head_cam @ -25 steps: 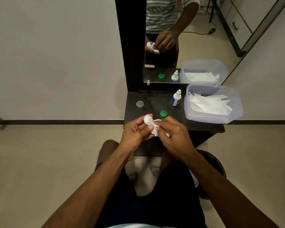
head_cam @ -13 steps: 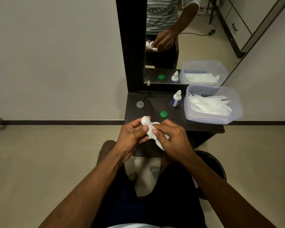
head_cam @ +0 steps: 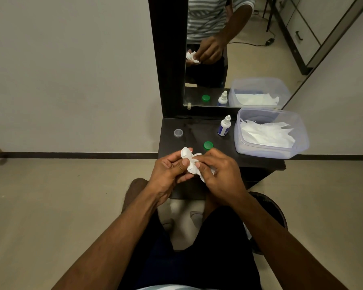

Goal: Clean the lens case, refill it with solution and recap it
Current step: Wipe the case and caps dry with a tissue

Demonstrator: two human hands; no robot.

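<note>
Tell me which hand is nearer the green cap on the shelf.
Right. The right hand sits just below the green cap, its fingertips almost at it; the left hand is farther off, down and left of it.

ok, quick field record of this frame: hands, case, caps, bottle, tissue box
left hand: holds the lens case
right hand: pinches a tissue against the case
lens case: white, uncapped, held above the shelf's near edge
tissue: crumpled, between case and right fingers
green cap: on the shelf, just beyond the hands
clear cap: on the shelf, far left
solution bottle: upright, capped, beside the tub
plastic tub: open, holds white tissues
shelf: dark, below a mirror
</note>
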